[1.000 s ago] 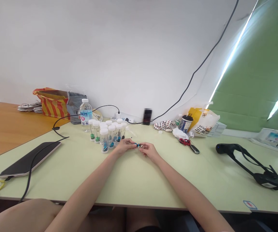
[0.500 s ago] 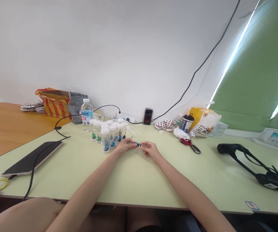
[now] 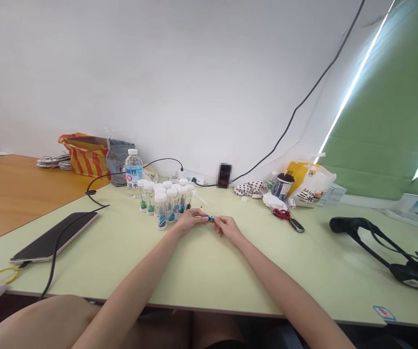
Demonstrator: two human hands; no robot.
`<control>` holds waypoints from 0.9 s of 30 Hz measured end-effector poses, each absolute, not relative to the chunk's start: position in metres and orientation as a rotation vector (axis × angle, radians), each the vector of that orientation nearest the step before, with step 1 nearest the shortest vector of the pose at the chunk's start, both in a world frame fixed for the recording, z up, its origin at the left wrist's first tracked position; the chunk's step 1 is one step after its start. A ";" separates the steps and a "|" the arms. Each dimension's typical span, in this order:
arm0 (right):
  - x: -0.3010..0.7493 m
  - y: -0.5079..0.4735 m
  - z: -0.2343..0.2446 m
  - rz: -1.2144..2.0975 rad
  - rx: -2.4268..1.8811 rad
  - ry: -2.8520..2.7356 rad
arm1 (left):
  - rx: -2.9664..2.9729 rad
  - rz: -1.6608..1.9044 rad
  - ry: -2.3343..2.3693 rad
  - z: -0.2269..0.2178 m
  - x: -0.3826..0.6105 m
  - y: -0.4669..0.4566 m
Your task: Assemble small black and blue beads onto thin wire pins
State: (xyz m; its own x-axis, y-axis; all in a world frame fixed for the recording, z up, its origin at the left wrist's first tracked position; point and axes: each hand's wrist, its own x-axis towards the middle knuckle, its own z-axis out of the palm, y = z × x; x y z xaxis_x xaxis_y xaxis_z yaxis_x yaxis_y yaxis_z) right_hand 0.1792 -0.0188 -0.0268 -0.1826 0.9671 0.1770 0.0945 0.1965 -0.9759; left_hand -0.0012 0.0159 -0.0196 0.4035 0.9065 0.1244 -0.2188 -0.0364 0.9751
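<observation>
My left hand (image 3: 190, 220) and my right hand (image 3: 225, 226) meet over the pale green table (image 3: 201, 266), both pinched on a small blue object (image 3: 211, 218) held between their fingertips. It is too small to name. Just left of my left hand stands a cluster of several clear vials with white caps (image 3: 163, 201); some hold blue or green pieces at the bottom.
A water bottle (image 3: 133, 172) stands behind the vials. A dark tablet (image 3: 54, 237) with a black cable lies at left. Red-handled scissors (image 3: 285, 216), a cup (image 3: 281, 185) and a yellow bag (image 3: 309, 184) sit at right. A black strapped device (image 3: 379, 245) lies far right.
The view has shifted slightly; both hands stay together on the small blue object, almost unmoved.
</observation>
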 end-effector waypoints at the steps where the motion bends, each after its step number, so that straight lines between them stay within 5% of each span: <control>1: 0.179 -0.019 -0.026 1.118 -1.044 -1.497 | 1.290 1.038 0.705 -0.020 -0.001 0.016; 27: 0.180 -0.016 -0.029 1.183 -0.951 -1.476 | 1.354 0.990 0.730 -0.017 -0.001 0.013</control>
